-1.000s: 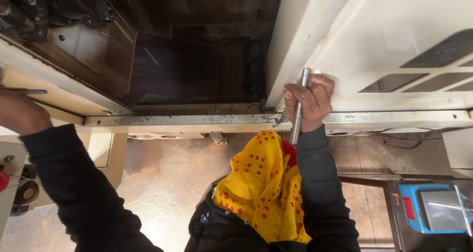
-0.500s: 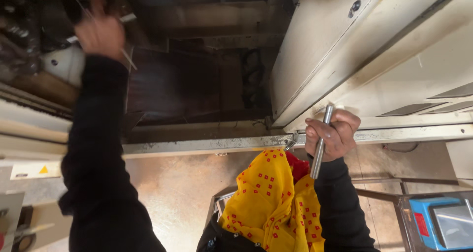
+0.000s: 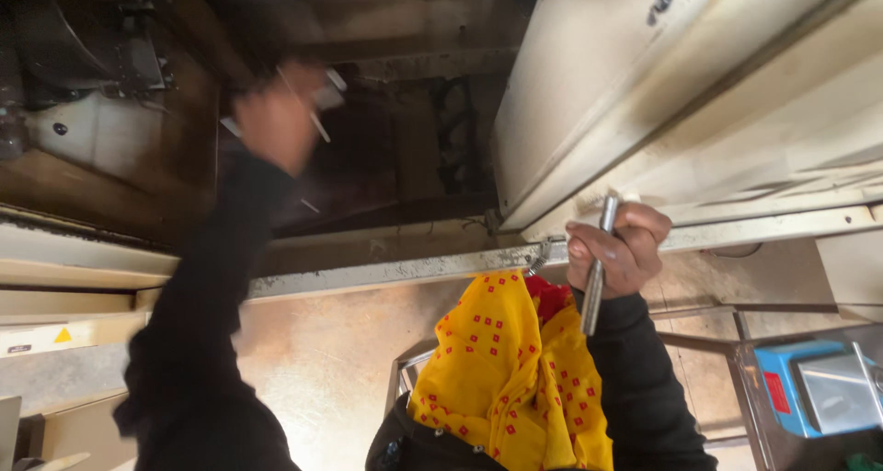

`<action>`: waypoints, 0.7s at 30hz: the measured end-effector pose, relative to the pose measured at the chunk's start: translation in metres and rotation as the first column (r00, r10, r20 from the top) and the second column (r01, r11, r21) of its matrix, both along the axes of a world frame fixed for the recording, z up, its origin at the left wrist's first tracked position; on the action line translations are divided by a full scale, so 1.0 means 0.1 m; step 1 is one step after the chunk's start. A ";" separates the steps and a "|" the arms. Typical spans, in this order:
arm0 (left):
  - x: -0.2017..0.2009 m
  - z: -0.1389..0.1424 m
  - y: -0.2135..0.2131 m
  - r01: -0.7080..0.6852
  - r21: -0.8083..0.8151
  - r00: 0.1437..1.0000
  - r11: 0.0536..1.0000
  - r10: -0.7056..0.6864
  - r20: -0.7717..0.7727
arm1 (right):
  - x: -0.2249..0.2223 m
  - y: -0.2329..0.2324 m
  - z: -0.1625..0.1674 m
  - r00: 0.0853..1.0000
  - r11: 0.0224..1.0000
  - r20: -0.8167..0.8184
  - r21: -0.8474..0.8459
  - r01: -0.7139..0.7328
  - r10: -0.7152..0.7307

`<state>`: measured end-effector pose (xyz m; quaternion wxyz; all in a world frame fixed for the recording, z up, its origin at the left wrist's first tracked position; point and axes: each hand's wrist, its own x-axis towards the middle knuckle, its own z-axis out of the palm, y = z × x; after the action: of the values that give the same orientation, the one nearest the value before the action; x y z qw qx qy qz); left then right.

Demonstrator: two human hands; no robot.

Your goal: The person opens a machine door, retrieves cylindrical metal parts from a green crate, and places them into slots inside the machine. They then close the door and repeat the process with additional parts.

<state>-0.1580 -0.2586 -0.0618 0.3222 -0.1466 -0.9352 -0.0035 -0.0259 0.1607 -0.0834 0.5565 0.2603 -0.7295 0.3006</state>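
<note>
My right hand point(image 3: 618, 250) is clenched around a steel rod point(image 3: 597, 267), gripped mid-shaft against the metal rail point(image 3: 386, 270); it looks stiff, heavy and smooth, so a full fist suits it. My left hand point(image 3: 274, 121), blurred, reaches above the rail into the dark machine cavity point(image 3: 386, 158), pinching something thin, though I cannot tell what.

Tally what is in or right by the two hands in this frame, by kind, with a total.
Hands: 2, the left hand raised and blurred, the right hand at the metal rail
Metal rod tools: 1, the steel rod gripped by the right hand
Thin sticks: 1, a pale thin stick at the left hand, too blurred to identify
Cloths: 1, yellow red-dotted cloth
Total: 5
</note>
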 end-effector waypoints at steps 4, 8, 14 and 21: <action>0.97 -0.02 0.72 0.155 0.501 0.942 0.852 -0.280 0.186 | -0.08 -0.04 0.04 0.999 0.998 -0.030 0.053 0.035 -0.034; 1.45 -0.01 1.18 -0.121 0.889 0.832 0.442 -0.443 0.334 | 0.02 -0.15 0.34 0.998 0.996 0.069 0.085 -0.020 0.014; 1.80 -0.20 1.49 0.232 0.760 0.891 0.607 -0.447 0.085 | 0.89 0.11 0.54 0.970 0.875 0.233 0.482 -0.050 -0.073; 2.03 -0.18 1.73 0.300 0.712 0.732 0.635 -0.631 0.255 | 2.62 1.46 -0.02 0.445 0.786 0.655 0.438 0.436 -0.611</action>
<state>0.0453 -0.0853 -0.0802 0.0948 -0.2697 -0.8528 -0.4370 0.2358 0.3070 -0.0850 0.2253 -0.0775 -0.9642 0.1166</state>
